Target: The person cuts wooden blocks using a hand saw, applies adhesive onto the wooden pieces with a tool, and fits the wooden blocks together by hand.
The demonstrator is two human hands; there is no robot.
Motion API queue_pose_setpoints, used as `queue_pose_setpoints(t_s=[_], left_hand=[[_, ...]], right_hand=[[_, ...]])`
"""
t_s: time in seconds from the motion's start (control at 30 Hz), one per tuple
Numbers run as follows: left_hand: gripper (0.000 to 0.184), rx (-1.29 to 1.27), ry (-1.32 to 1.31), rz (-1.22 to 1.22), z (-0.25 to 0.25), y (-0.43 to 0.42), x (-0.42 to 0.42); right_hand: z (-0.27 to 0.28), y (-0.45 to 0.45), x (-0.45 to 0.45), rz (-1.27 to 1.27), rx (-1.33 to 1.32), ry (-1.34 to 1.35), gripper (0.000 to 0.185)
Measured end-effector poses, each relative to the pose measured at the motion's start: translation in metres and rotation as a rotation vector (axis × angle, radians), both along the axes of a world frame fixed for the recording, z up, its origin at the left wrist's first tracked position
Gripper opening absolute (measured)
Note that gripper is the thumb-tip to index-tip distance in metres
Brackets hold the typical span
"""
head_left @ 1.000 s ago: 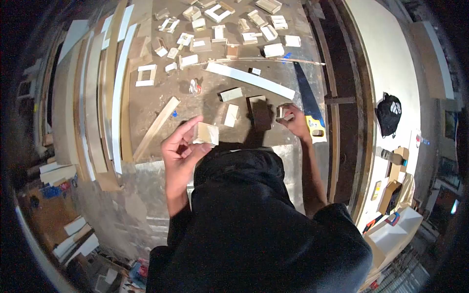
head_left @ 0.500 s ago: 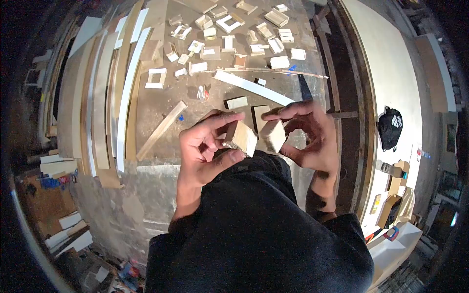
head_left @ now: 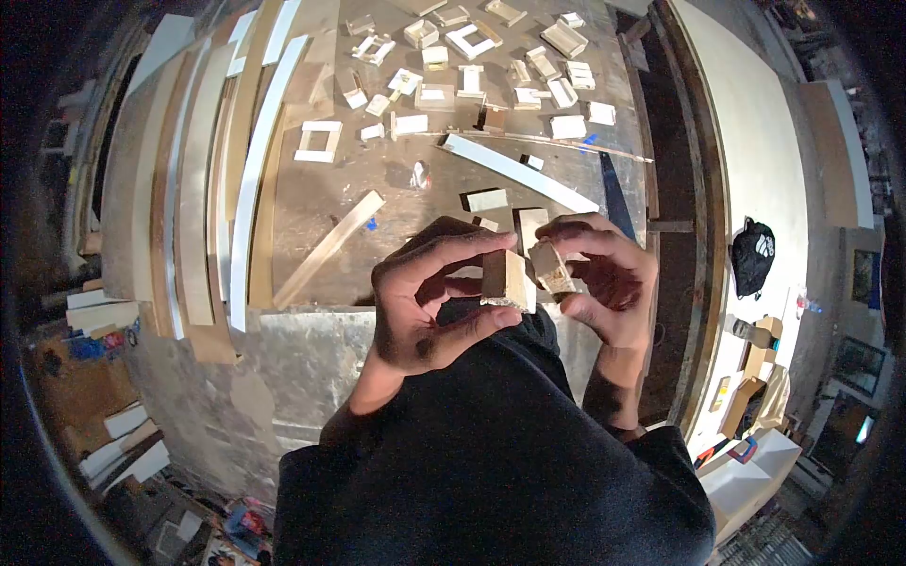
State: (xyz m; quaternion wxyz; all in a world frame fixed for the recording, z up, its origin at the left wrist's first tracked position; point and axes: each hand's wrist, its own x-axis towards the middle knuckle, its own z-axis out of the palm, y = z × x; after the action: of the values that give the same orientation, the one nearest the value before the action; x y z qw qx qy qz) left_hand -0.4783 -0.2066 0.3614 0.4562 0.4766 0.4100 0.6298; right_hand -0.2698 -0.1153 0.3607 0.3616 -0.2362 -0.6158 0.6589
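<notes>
My left hand (head_left: 415, 297) is closed on a small wood block (head_left: 503, 276), pinched between thumb and fingers, with its rough cut edge facing me. Close beside it, my right hand (head_left: 609, 278) grips a second wood block (head_left: 549, 268), tilted, with a rough face showing. A narrow gap separates the two blocks. Both are held above my lap, near the table's front edge. Just beyond my hands, a short pale wood piece (head_left: 486, 199) and another wood piece (head_left: 531, 222) lie on the table.
Many small wooden frames and boxes (head_left: 472, 41) are spread over the far table (head_left: 321, 203). A white strip (head_left: 519, 172), a wood stick (head_left: 330, 247) and a handsaw blade (head_left: 616, 193) lie nearer. Long boards (head_left: 203, 189) line the left; a black bag (head_left: 753, 257) rests on the right-hand board.
Both blocks have been turned in my fingers, and the right one now shows a different, rough face. My hands have shifted slightly right in view, and the camera view has moved a little.
</notes>
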Motion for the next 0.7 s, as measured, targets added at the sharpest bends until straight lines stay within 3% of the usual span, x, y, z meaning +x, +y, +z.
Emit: queue_pose_setpoints(t_s=[0.23, 0.43, 0.7], left_hand=[[0.054, -0.005, -0.072, 0.057, 0.005, -0.001, -0.031], [0.052, 0.105, -0.023, 0.018, 0.006, 0.008, -0.043], [0.054, 0.085, 0.058, -0.032, 0.01, 0.009, -0.039]], right_hand=[[0.012, -0.01, -0.023, -0.161, -0.121, 0.16, 0.047], [0.043, -0.013, -0.038, -0.147, 0.169, -0.029, 0.039], [0.055, -0.011, -0.039, -0.182, 0.252, -0.153, 0.037]])
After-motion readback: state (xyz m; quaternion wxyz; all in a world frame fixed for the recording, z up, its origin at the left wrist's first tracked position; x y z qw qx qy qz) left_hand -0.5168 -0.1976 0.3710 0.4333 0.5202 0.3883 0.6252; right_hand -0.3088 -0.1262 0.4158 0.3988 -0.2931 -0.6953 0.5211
